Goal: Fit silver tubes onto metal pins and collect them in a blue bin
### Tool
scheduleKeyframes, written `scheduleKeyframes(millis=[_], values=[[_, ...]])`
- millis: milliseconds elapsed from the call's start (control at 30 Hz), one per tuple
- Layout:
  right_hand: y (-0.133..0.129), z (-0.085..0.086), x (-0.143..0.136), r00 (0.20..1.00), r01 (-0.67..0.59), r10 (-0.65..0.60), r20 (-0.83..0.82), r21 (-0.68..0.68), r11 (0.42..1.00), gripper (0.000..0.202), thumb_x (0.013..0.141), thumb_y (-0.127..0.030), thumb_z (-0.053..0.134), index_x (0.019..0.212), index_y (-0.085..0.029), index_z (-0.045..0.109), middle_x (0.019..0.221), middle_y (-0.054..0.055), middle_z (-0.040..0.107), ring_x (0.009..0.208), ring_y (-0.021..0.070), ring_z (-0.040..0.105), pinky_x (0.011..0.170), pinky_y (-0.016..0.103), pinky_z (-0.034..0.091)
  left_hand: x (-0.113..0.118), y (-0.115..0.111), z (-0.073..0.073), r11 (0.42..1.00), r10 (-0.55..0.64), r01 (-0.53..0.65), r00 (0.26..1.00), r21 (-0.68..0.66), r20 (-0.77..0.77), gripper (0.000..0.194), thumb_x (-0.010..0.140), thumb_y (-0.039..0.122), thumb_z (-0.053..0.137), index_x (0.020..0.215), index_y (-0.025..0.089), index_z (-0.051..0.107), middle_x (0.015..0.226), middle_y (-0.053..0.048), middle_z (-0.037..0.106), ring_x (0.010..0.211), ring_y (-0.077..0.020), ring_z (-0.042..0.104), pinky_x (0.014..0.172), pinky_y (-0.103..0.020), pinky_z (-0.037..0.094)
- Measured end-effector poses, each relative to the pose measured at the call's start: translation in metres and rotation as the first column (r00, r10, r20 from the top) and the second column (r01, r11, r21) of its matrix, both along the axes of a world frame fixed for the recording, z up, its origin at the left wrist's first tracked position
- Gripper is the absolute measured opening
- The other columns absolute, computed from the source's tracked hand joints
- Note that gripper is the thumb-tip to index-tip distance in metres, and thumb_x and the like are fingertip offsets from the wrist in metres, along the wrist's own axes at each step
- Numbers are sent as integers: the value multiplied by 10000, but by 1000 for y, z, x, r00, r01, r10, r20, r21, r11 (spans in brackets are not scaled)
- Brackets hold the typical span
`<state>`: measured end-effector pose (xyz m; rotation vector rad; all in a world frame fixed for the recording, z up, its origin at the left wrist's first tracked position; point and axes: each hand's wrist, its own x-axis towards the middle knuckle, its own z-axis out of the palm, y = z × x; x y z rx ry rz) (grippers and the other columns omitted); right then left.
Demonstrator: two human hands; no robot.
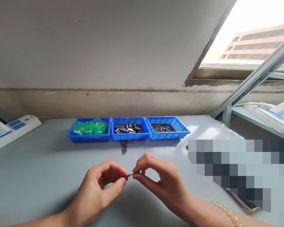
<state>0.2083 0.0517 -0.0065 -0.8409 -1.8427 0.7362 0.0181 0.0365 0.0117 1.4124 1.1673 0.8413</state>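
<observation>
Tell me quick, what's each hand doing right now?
Left hand: closed, pinching one end of a small metal pin.
Right hand: closed, pinching the pin's other end.

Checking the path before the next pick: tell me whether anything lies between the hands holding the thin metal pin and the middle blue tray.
Only a small cluster of loose metal pins lies on the grey table, just before the middle blue plastic tray. Left hand and right hand pinch the thin metal pin.
</observation>
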Motion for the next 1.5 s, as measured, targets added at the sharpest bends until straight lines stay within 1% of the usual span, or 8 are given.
scheduleKeyframes(millis=[267,433,533,667,933,1133,1333,1500], values=[[4,3,2,994,-107,105,-31,-466,878,118,857,-257,644,799,-182,713,786,31,758,708,155,687,610,242,535,-7,6,1,931,-143,157,987,328,-65,301,820,102,544,1017,270,698,969,14,752,903,-161,701,829,-237,561],[40,19,37,974,194,-202,99,84,977,199,913,-245,542,965,-200,729,838,66,744,757,196,679,673,328,556,-24,37,-5,822,-5,254,899,510,-439,352,868,135,505,1183,216,639,1159,-58,708,1049,-224,654,972,-366,514],[68,22,67,841,382,-494,222,404,832,234,928,-253,525,1045,-198,720,753,64,720,730,227,642,646,368,539,-32,54,-13,768,13,385,790,513,-612,414,912,151,461,1313,175,559,1252,-110,659,1187,-273,586,1024,-423,488],[85,19,88,632,446,-690,353,562,697,319,933,-310,497,1133,-144,682,896,138,743,895,320,643,655,436,545,-34,61,-21,680,15,537,670,499,-742,474,933,100,414,1398,163,475,1333,-123,625,1258,-314,523,1030,-480,479],[56,21,59,793,309,-500,348,478,822,171,935,-205,507,954,-202,676,892,84,738,842,244,650,722,378,540,-35,65,-23,601,-1,526,753,601,-658,327,933,29,430,1173,159,608,1090,-101,688,1037,-245,591,903,-372,519],[36,6,33,898,198,-221,381,100,975,165,861,-160,562,920,-234,697,690,10,671,708,191,630,658,311,520,-37,67,-22,622,-5,468,804,627,-595,215,941,58,462,974,176,639,900,-65,679,867,-217,603,766,-329,517],[12,4,11,954,75,20,300,-302,950,193,864,-271,594,1017,-223,700,747,12,646,673,152,601,595,247,478,-27,45,-17,674,-17,351,886,650,-462,210,934,73,502,1088,190,583,877,-13,678,765,-136,661,716,-222,529],[1,6,4,979,-16,94,183,-386,922,191,900,-340,574,874,-206,709,764,17,673,683,147,590,640,263,454,-15,20,-10,780,-49,188,969,597,-241,213,834,45,650,937,232,647,794,47,703,718,-101,675,715,-164,515]])
